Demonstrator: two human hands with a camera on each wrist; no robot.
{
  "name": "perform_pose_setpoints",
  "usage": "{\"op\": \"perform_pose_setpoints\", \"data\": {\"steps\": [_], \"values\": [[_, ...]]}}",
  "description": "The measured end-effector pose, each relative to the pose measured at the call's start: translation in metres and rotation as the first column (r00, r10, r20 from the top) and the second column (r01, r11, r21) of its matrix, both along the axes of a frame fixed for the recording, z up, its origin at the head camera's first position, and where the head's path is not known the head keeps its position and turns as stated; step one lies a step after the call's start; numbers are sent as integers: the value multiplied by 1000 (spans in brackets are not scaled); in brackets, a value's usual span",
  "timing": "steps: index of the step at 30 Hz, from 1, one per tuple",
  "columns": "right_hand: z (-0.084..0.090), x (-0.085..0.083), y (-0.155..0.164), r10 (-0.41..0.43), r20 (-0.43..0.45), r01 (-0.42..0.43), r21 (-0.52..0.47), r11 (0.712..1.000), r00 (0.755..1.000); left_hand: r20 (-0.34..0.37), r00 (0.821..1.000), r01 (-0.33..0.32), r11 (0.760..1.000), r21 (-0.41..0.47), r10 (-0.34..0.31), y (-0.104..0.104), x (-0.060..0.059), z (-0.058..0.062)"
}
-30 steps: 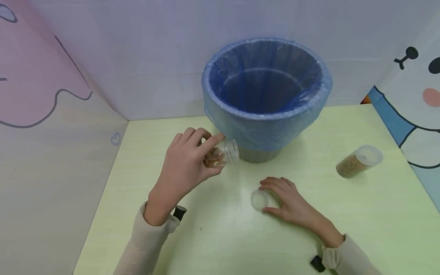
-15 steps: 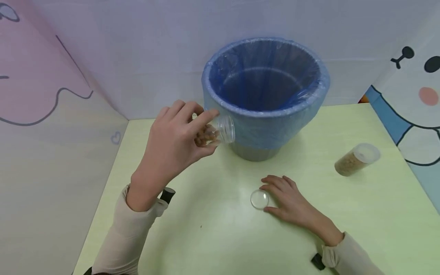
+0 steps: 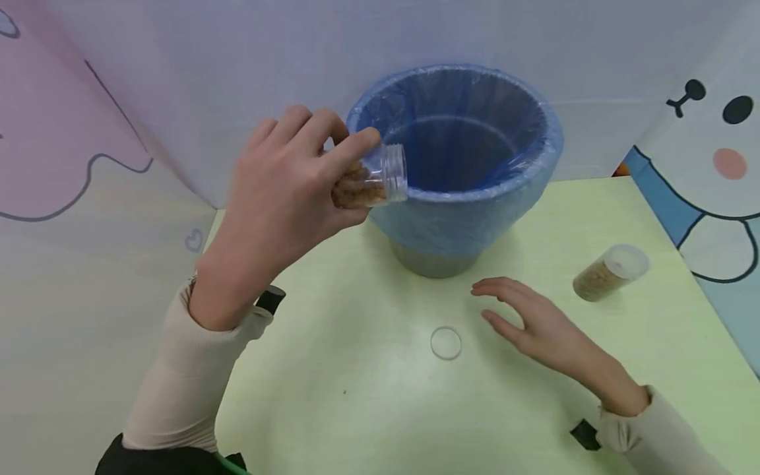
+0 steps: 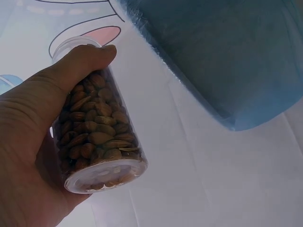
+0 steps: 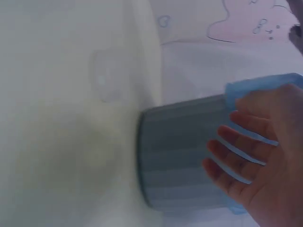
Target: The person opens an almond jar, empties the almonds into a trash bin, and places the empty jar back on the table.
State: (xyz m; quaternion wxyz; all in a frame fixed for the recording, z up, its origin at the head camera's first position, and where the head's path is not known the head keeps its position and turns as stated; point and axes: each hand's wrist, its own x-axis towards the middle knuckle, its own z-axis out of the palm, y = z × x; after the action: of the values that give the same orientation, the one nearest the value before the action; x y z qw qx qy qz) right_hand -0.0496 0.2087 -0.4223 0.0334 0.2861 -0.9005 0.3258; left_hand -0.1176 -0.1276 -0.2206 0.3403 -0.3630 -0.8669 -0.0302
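My left hand (image 3: 279, 191) grips a clear plastic jar (image 3: 369, 179) tipped on its side, its uncapped mouth overlapping the bin's near left rim in the head view. Brown almond-like nuts (image 4: 97, 123) fill much of the jar in the left wrist view, with the thumb wrapped across it. My right hand (image 3: 549, 333) holds nothing; its fingers are spread and loosely bent, in front of the bin. To its left a round clear lid (image 3: 446, 344) lies on the table. The bin (image 3: 457, 227) is lined with a blue plastic bag folded over its rim.
A second clear jar (image 3: 607, 274), with a whitish lid and light brown contents, stands at the right of the pale yellow table (image 3: 368, 422). A white sheet wall rises behind the bin. Panels with cartoon drawings border both sides.
My left hand has raised the jar from beside the bin's base to its rim. My right hand has left the lid and moved up and to the right; the lid stays on the table.
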Motion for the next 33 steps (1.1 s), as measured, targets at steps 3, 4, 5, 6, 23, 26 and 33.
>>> {"op": "perform_pose_setpoints", "data": {"steps": [3,4,5,6,23,26,33], "values": [[23,-4,13,-42,-54,38,-75,996,998,-6,1000,2,1000,23,-2,6,-6,-3],[30,-5,17,-58,-65,51,-99,994,996,-4,1000,-1,999,32,1,9,-8,-5],[37,-6,21,-76,-71,67,-121,990,995,6,1000,-2,999,45,2,11,-11,-6],[44,-7,25,-98,-73,87,-136,987,993,15,1000,-4,998,58,3,14,-12,-8],[112,-37,56,-387,11,354,-428,831,922,72,997,-42,997,62,38,60,-35,-10],[122,-46,60,-380,77,369,-474,799,922,70,997,-42,998,36,40,67,-38,-9],[138,-78,70,-167,296,330,-673,662,940,91,992,-80,996,-33,83,76,-48,-7]]}}
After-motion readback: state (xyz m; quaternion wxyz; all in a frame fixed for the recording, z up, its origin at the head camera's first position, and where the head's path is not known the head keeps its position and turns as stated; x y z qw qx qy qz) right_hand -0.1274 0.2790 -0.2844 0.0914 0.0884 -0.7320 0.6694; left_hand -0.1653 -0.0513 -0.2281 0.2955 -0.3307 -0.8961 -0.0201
